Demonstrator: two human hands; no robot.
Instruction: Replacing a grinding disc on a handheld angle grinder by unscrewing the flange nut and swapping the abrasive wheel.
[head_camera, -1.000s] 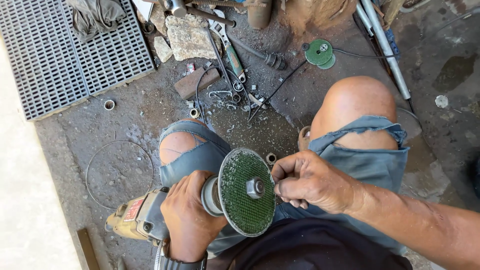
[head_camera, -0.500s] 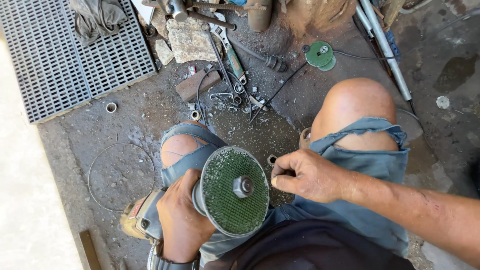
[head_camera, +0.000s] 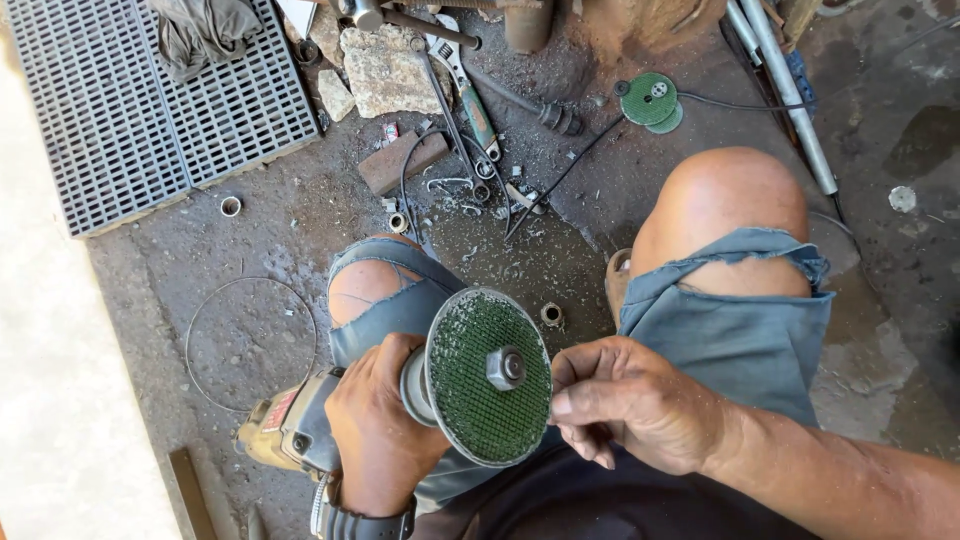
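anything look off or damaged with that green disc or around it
The green disc on the angle grinder, gripped by the left hand, has no guard around it and a worn, pitted face. The right hand sits beside its edge. Loose rings and metal scraps litter the floor.

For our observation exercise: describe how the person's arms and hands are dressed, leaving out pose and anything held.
Both arms are bare, without sleeves or gloves. The left hand has a dark wristwatch strapped at its wrist. The right hand wears nothing visible.
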